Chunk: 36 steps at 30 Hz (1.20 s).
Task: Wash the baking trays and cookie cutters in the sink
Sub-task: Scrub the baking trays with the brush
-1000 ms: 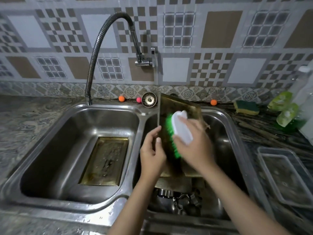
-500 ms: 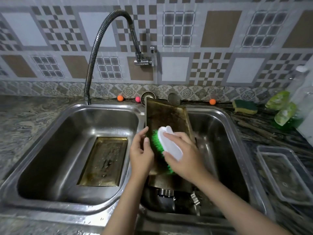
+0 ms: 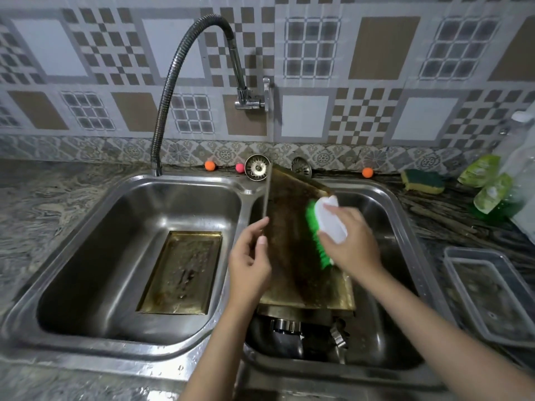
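Observation:
A greasy brown baking tray [image 3: 292, 227] stands tilted on end in the right basin of the steel sink [image 3: 399, 227]. My left hand [image 3: 250, 261] grips its left edge. My right hand [image 3: 351, 241] holds a white scrub brush [image 3: 328, 224] and presses its green bristles against the tray's right side. A second tray [image 3: 181, 273] lies flat in the left basin. Several metal cookie cutters [image 3: 337, 334] lie on the right basin's floor below the held tray, partly hidden by it.
A flexible tap [image 3: 185, 73] arches over the left basin. Two sink strainers [image 3: 257, 167] and small coloured balls sit on the back ledge. On the right counter are a sponge [image 3: 422, 180], green soap bottles [image 3: 496, 192] and a clear plastic container [image 3: 492, 290].
The brush has moved up and to the right across the tray. The tray has turned slightly, its left edge now facing me, and my left hand has shifted along that edge.

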### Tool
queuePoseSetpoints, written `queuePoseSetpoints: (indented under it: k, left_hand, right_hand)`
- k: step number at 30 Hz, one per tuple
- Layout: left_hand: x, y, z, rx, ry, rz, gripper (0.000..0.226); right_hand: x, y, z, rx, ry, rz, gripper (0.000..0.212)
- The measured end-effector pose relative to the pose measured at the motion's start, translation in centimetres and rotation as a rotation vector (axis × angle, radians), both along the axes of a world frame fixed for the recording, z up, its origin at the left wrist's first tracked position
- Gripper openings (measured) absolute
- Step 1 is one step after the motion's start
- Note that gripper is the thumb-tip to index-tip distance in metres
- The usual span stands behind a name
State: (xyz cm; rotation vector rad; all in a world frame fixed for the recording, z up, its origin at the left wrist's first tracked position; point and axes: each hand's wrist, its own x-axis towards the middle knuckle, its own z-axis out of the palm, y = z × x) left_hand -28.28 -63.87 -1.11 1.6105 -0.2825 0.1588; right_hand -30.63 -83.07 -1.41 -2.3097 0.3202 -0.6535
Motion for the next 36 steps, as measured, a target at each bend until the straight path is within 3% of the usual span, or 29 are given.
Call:
queuePoseSetpoints:
  k: [3,8,15,18,21,27,33,36]
  left_hand:
    - [-1.3,-2.1,-0.2,0.049,-0.021,-0.08,0.031]
    - [0.4,-0.4,-0.1,-0.076,0.04,0.073,0.029]
    - [2.0,2.3,-0.7,-0.066,0.084,0.164,0.033]
    - [1.9,2.1,-0.7,-0.071,0.115,0.155,0.034]
    - [1.9,1.8,-1.0,-0.08,0.156,0.152,0.034]
    - [1.7,1.0,-1.3,-0.066,0.206,0.076,0.037]
    - [2.0,0.5,-2.2,-0.065,0.289,-0.019,0.036]
    - [2.0,0.1,-2.3,0.138,0.336,-0.145,0.031]
  right_hand:
    - [2.4,1.0,2.8,0.023,-0.04,-0.089,0.051]
    - [-2.5,5.0,1.2,0.026,-0.047,0.236,0.052]
    - [-3.1,-2.1,4.2,0.496,-0.115,0.089,0.056]
    - [-3.7,-3.6,5.1,0.508,-0.147,0.017,0.057]
    - [-4.0,-3.6,4.1,0.505,-0.05,-0.059,0.058]
    - [-4.7,-1.2,3.9,0.604,0.003,0.003,0.059]
    - [-4.4,-0.6,3.8,0.782,-0.071,0.058,0.042]
    - [-4.3,-0.5,3.2,0.894,-0.076,0.006,0.037]
